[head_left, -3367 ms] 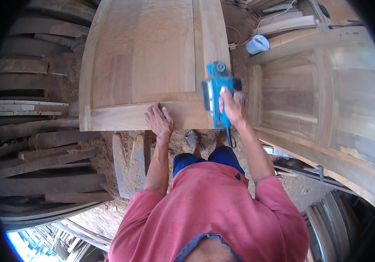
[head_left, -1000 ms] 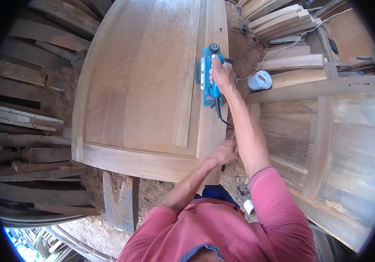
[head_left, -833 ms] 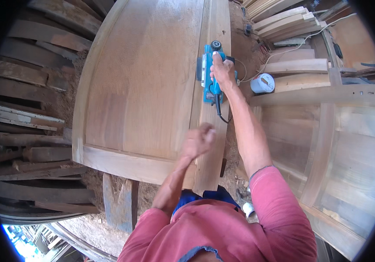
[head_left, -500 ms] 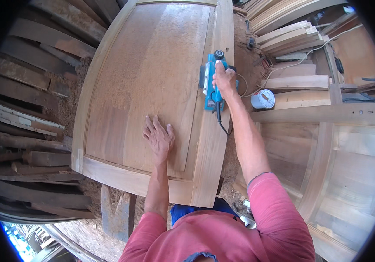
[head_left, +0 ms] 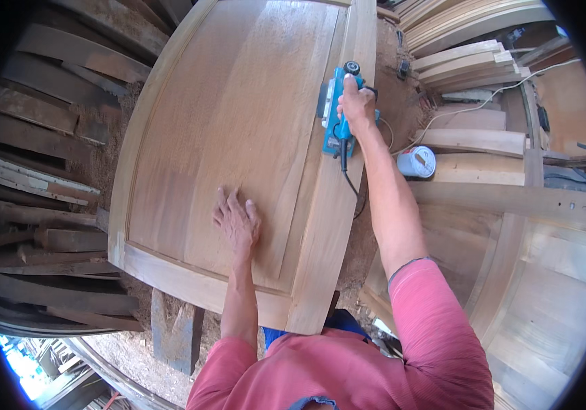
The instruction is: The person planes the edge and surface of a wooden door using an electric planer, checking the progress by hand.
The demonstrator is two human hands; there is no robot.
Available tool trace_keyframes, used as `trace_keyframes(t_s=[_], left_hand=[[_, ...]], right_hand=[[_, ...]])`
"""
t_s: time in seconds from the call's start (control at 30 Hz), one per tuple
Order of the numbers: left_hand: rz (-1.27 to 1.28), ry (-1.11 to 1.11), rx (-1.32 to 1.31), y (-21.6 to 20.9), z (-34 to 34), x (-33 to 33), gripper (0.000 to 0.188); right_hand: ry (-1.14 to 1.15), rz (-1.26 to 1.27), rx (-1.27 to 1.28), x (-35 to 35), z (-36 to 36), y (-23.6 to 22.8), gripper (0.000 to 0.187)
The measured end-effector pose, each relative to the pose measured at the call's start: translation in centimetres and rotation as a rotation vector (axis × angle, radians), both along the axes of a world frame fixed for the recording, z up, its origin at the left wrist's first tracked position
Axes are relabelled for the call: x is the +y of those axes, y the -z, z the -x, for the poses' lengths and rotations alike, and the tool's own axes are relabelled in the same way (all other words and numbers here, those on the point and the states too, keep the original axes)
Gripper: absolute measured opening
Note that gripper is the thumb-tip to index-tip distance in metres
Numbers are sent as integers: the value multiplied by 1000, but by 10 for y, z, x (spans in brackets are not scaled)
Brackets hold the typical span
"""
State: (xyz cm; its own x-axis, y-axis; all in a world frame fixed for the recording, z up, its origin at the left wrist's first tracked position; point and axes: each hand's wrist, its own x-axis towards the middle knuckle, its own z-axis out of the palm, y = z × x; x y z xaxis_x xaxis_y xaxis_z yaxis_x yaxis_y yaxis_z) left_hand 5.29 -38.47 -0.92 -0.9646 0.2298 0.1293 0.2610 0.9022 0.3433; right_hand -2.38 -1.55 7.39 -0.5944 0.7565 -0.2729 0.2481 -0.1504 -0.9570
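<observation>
A large wooden panel door (head_left: 238,89) lies flat in front of me, with fine wood dust over its panel. My right hand (head_left: 358,106) is wrapped round the handle of a blue electric hand planer (head_left: 332,123). The planer rests on the door's right-hand frame rail, toward the far part, its black cord trailing back beneath my forearm. My left hand (head_left: 237,220) lies on the panel nearer to me, fingers stretched out and holding nothing. The planer's sole is hidden against the wood.
Stacked boards (head_left: 40,102) fill the left side. On the right are a white tub (head_left: 416,162), cut timber pieces (head_left: 470,65) and a pale cable (head_left: 484,100). Another panel door (head_left: 532,273) lies at the lower right. A wooden support (head_left: 175,331) stands under the near left edge.
The planer has moved a little farther away along the rail with my right hand on it. My left hand has shifted slightly left and nearer. The whole view has tilted a little.
</observation>
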Motion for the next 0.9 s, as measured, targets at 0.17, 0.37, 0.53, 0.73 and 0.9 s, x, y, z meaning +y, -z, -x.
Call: trace_keyframes(t_s=[0.17, 0.37, 0.53, 0.73, 0.9], left_hand=[[8, -12, 1, 2, 3, 0, 50], [61, -47, -40, -5, 1, 4, 51], [57, -17, -30, -7, 2, 6, 53], [51, 4, -27, -12, 1, 7, 55], [-3, 20, -28, -9, 3, 7, 54]], right_hand=[[-21, 11, 6, 18, 17, 2, 57], [-18, -9, 5, 41, 41, 6, 56], [-4, 5, -12, 59, 59, 9, 51], [3, 18, -1, 80, 79, 7, 49], [-1, 16, 3, 95, 95, 7, 52]])
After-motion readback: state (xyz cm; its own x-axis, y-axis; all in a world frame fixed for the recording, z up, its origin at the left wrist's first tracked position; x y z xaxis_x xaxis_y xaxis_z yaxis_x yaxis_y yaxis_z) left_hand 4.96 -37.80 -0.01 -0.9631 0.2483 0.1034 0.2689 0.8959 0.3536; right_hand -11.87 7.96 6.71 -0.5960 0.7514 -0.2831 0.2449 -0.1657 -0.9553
